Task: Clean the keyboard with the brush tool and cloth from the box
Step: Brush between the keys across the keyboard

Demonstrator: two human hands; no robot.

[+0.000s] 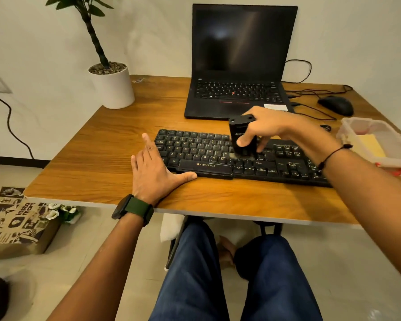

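Observation:
A black keyboard (218, 156) lies across the middle of the wooden desk (107, 163). My right hand (266, 126) grips a black brush tool (240, 133) held upright, its lower end down on the keys near the keyboard's middle. My left hand (153, 167) lies flat on the desk at the keyboard's left end, fingers straight, thumb stretched along the front edge below the space bar. A clear plastic box (377, 144) stands at the right edge of the desk with a yellow cloth (370, 144) inside.
An open black laptop (239, 66) stands behind the keyboard. A black mouse (336, 105) and cables lie at the back right. A white plant pot (112, 86) sits beyond the desk's back left corner. A printed paper bag (16, 223) sits on the floor at the left.

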